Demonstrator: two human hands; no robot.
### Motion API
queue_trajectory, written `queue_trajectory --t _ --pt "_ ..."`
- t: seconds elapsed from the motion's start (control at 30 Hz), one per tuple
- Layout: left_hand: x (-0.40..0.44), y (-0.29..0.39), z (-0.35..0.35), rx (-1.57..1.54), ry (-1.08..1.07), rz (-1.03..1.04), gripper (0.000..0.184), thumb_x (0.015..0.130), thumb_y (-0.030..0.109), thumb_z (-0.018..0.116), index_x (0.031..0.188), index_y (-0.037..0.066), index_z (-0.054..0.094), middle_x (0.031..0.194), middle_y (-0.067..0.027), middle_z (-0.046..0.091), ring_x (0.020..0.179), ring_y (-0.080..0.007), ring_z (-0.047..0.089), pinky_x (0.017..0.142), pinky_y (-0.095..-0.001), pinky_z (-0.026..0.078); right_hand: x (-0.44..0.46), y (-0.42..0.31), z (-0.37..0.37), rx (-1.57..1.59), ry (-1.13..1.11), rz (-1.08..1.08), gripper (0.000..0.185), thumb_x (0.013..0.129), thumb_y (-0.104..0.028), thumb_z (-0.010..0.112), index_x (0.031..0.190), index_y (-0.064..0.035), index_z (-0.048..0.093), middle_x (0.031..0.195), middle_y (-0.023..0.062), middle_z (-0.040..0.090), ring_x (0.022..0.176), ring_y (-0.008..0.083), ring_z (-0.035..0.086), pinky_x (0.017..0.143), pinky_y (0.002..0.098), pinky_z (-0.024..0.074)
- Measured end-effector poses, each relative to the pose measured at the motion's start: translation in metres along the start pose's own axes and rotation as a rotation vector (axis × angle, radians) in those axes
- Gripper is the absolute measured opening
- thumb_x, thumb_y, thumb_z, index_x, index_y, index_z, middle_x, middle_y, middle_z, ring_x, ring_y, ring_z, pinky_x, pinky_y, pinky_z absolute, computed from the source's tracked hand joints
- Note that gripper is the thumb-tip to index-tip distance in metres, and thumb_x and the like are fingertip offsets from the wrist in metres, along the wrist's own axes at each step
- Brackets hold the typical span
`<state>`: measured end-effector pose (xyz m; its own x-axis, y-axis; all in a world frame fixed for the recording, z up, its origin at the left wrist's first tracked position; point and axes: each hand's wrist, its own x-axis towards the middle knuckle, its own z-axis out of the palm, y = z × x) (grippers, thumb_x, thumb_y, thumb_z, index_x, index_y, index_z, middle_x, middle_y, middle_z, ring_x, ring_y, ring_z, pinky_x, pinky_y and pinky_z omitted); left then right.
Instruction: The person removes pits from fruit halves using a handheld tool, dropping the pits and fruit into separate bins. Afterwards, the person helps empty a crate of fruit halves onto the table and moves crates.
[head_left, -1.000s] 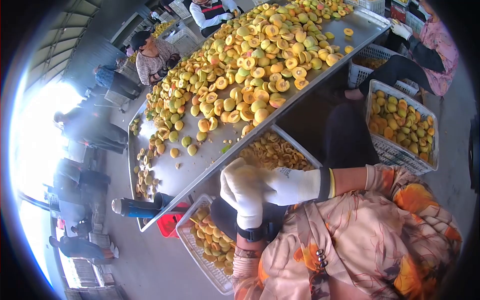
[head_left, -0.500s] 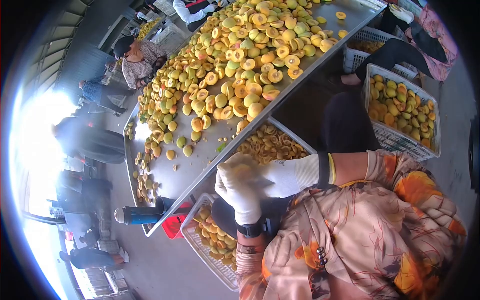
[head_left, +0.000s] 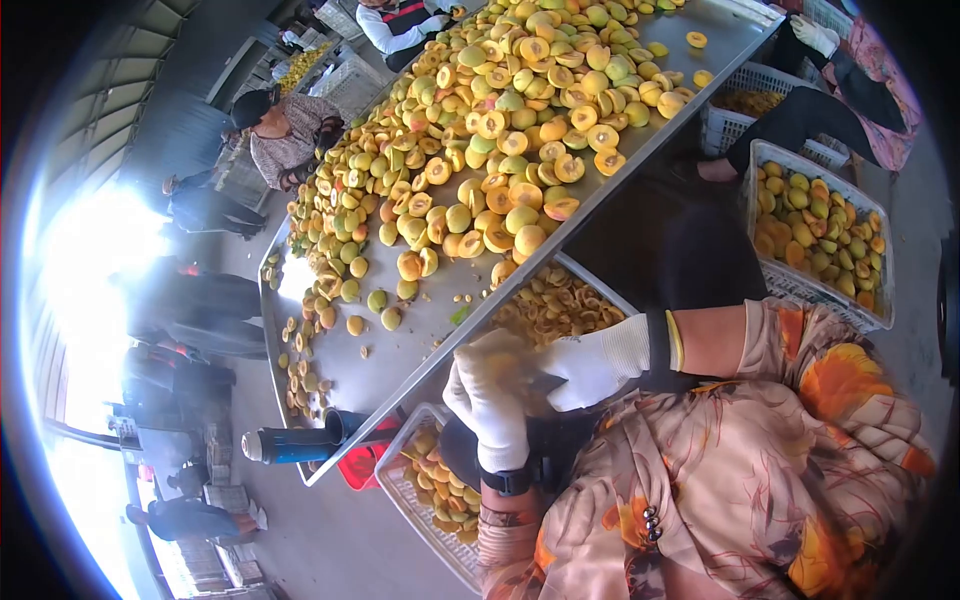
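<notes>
My left hand [head_left: 487, 405], in a white glove with a dark band at the wrist, is closed, its fingers curled. Against it presses my right hand [head_left: 592, 368], also white-gloved, with its fingers closed in toward the left. Where the two meet, the yellow-stained fingertips are blurred, and whatever they hold is hidden. Just beyond the hands, a crate [head_left: 597, 284] holds brownish-yellow fruit pieces. Past it, a metal table [head_left: 405, 335] carries a large heap of halved and whole yellow peaches [head_left: 470, 215].
A white crate of peaches [head_left: 440, 490] stands beside my left arm, and another crate [head_left: 825, 235] is at the right. A blue cylinder [head_left: 290, 444] and red container [head_left: 362, 467] are by the table corner. A co-worker [head_left: 285, 135] stands across the table.
The whole view has shifted slightly, moving the scene right and down. My hands stay pressed together, with small blurred finger motion between them.
</notes>
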<state>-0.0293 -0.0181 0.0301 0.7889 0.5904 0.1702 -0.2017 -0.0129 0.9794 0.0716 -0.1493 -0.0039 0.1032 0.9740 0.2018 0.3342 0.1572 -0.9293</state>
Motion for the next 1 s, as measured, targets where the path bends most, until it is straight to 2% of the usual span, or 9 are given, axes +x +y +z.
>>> queue_trajectory --t 0.17,0.3,0.43,0.53,0.63,0.73,0.87,0.9,1.0 --pt "0.001 -0.010 0.011 -0.297 0.193 -0.223 0.060 0.106 0.049 0.047 0.099 -0.006 0.067 0.081 -0.0153 0.070 0.064 -0.0190 0.064 0.059 -0.0289 0.050 0.002 0.015 0.007 0.022 0.058 -0.008 0.035 0.087 -0.009 0.061 0.120 0.0022 0.059 0.102 0.0174 0.069 0.095 0.0270 0.067 0.084 0.0381 0.0518" --pt "0.006 -0.013 -0.005 -0.088 -0.034 -0.021 0.047 0.105 0.038 0.054 0.086 -0.001 0.068 0.094 -0.0124 0.074 0.070 -0.0115 0.062 0.063 -0.0249 0.047 0.005 -0.003 -0.012 -0.054 -0.091 0.225 0.039 0.085 -0.007 0.062 0.122 0.0033 0.059 0.100 0.0169 0.070 0.093 0.0257 0.067 0.084 0.0378 0.0519" --pt "0.006 -0.007 -0.001 -0.095 -0.006 -0.019 0.047 0.105 0.038 0.055 0.082 -0.001 0.067 0.092 -0.0115 0.073 0.068 -0.0094 0.056 0.063 -0.0242 0.045 0.009 0.006 -0.008 -0.001 -0.053 0.134 0.041 0.085 -0.009 0.062 0.123 0.0028 0.058 0.097 0.0167 0.071 0.092 0.0254 0.068 0.082 0.0389 0.0518" --pt "0.006 -0.008 0.003 -0.255 0.124 -0.159 0.049 0.105 0.041 0.056 0.086 -0.002 0.069 0.090 -0.0095 0.073 0.067 -0.0075 0.055 0.062 -0.0232 0.044 0.011 0.031 0.010 0.108 0.055 -0.050 0.040 0.085 -0.010 0.062 0.122 0.0027 0.059 0.100 0.0174 0.071 0.096 0.0261 0.068 0.084 0.0395 0.0515" --pt "0.008 -0.016 -0.011 -0.030 -0.046 -0.014 0.051 0.105 0.043 0.055 0.091 -0.003 0.071 0.088 -0.0077 0.073 0.066 -0.0063 0.056 0.061 -0.0223 0.044 0.011 -0.004 -0.017 -0.046 -0.184 0.303 0.045 0.086 -0.012 0.061 0.128 0.0030 0.056 0.113 0.0196 0.069 0.109 0.0298 0.066 0.093 0.0392 0.0506" --pt "0.011 -0.015 -0.015 0.002 -0.102 0.007 0.051 0.105 0.043 0.055 0.094 -0.004 0.072 0.088 -0.0069 0.074 0.064 -0.0055 0.056 0.059 -0.0213 0.043 0.010 -0.007 -0.022 -0.044 -0.168 0.210 0.033 0.085 -0.008 0.060 0.116 0.0011 0.061 0.106 0.0186 0.070 0.104 0.0283 0.066 0.089 0.0408 0.0508" --pt "0.012 -0.010 -0.009 -0.130 -0.034 -0.126 0.061 0.103 0.054 0.053 0.097 -0.004 0.072 0.087 -0.0107 0.074 0.066 -0.0142 0.066 0.059 -0.0260 0.053 0.013 0.006 -0.008 0.068 -0.082 0.099 0.028 0.086 -0.003 0.059 0.114 0.0004 0.061 0.097 0.0155 0.068 0.094 0.0224 0.065 0.084 0.0373 0.0512" --pt "0.013 -0.009 -0.007 -0.147 0.059 -0.195 0.068 0.101 0.060 0.052 0.099 -0.007 0.066 0.085 -0.0177 0.068 0.072 -0.0248 0.069 0.067 -0.0349 0.057 0.016 0.019 0.002 0.156 0.004 -0.005 0.025 0.087 -0.002 0.060 0.112 0.0003 0.062 0.093 0.0120 0.066 0.092 0.0202 0.064 0.083 0.0360 0.0512" --pt "0.020 -0.025 -0.006 -0.181 0.077 -0.180 0.071 0.099 0.063 0.053 0.100 -0.007 0.066 0.085 -0.0170 0.067 0.070 -0.0243 0.066 0.066 -0.0357 0.056 0.017 0.035 0.019 0.170 0.169 -0.067 0.021 0.088 -0.002 0.060 0.109 0.0005 0.062 0.094 0.0088 0.065 0.093 0.0177 0.063 0.081 0.0351 0.0509"
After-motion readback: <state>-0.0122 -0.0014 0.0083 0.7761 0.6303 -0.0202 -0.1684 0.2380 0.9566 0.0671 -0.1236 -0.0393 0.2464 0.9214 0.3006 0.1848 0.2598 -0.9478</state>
